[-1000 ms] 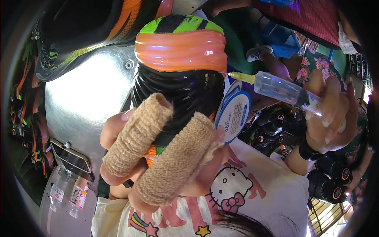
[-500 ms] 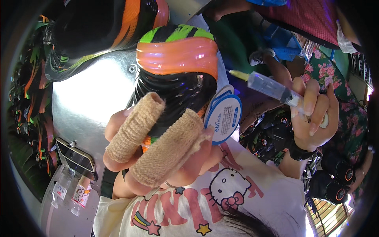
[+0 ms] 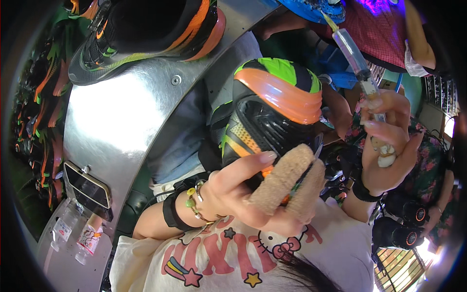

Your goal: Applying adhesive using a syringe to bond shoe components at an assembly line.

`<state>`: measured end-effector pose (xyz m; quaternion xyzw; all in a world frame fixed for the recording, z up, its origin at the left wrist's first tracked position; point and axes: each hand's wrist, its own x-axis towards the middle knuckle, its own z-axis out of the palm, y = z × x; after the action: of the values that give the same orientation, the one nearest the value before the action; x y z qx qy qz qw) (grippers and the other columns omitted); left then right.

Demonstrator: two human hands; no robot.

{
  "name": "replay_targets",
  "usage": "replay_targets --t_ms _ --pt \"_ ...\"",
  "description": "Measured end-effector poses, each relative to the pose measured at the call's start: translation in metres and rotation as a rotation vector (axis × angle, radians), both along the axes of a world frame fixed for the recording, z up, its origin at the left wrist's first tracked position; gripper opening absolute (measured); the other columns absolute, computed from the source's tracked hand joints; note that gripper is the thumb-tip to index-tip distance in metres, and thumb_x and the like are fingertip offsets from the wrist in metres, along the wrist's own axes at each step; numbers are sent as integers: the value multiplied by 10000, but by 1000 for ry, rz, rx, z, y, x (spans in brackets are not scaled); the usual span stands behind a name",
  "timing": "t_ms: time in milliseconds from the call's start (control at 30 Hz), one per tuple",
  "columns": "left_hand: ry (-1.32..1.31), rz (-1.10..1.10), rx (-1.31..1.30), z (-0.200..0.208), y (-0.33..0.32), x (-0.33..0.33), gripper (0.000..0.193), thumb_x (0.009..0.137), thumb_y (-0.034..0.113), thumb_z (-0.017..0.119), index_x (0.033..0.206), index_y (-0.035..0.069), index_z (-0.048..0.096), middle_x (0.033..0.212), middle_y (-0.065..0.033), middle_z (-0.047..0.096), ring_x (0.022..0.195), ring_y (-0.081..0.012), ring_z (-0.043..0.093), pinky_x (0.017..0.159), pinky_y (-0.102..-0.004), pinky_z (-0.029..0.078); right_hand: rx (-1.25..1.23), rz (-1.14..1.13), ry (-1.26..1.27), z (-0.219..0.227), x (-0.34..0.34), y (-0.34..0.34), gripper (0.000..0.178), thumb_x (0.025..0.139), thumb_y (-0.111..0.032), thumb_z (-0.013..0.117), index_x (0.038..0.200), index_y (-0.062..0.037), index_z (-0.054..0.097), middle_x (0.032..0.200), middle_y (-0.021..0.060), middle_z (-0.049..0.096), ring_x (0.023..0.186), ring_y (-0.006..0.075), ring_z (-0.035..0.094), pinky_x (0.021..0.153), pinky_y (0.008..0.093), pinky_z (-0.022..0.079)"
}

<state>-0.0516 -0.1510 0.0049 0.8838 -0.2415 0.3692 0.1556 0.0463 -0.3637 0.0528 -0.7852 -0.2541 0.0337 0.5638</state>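
My left hand (image 3: 262,194), with tan fabric sleeves on two of its fingers and a beaded bracelet on the wrist, is closed around a sneaker (image 3: 277,109). The shoe is black with an orange and bright green sole, held tilted above my lap with the sole end away from me. On the right, my right hand (image 3: 389,131) grips a clear syringe (image 3: 351,52) with a yellowish needle tip pointing up and left, apart from the shoe. A small whitish thing (image 3: 386,155) sits against that palm; its kind I cannot make out.
Another black and orange sneaker (image 3: 146,34) stands on the shiny metal table (image 3: 141,126). A phone (image 3: 87,185) and small clear bottles (image 3: 90,238) are at the left. Many shoes (image 3: 41,121) line the far left. Another person's red clothing (image 3: 374,31) and a blue container (image 3: 311,9) are at upper right.
The left hand has moved right and turned the sneaker, so its side shows. The right hand has raised the syringe and swung its tip upward, away from the shoe.
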Motion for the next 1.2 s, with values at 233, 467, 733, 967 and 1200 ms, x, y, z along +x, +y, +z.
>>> replay_targets --t_ms 233,467,733,967,1200 --pt "-65 133 -73 -1 -20 4 78 880 286 528 955 265 519 1069 105 613 1045 -35 609 894 -321 485 -464 275 -438 25 18 16 782 1030 -488 99 904 -112 773 1050 134 589 978 277 547 890 444 423" --pt "61 78 -256 -2 -27 3 80 845 260 545 923 269 532 1066 112 597 1101 -26 511 999 -357 473 -614 398 -610 29 26 31 744 1040 -499 146 956 -123 782 1053 106 590 964 277 539 859 401 451" --pt "-8 3 -195 -5 -24 4 177 789 225 570 965 231 549 1077 102 554 1061 -54 489 1007 -370 462 -626 446 -869 27 32 30 680 1054 -454 202 948 -112 780 1077 102 600 946 286 533 812 383 477" --pt "-32 71 -203 -2 -32 6 147 828 230 611 974 222 596 1057 122 600 1069 -75 571 859 -319 484 -673 503 -1022 28 37 30 654 1053 -445 241 963 -84 779 1118 88 606 999 294 525 835 403 482" --pt "-21 49 -231 -2 -32 1 179 794 227 560 963 170 569 1038 55 552 1037 -77 516 1037 -367 445 -550 311 -970 29 29 25 624 1050 -446 262 928 -129 787 1020 65 635 875 258 545 730 354 491"
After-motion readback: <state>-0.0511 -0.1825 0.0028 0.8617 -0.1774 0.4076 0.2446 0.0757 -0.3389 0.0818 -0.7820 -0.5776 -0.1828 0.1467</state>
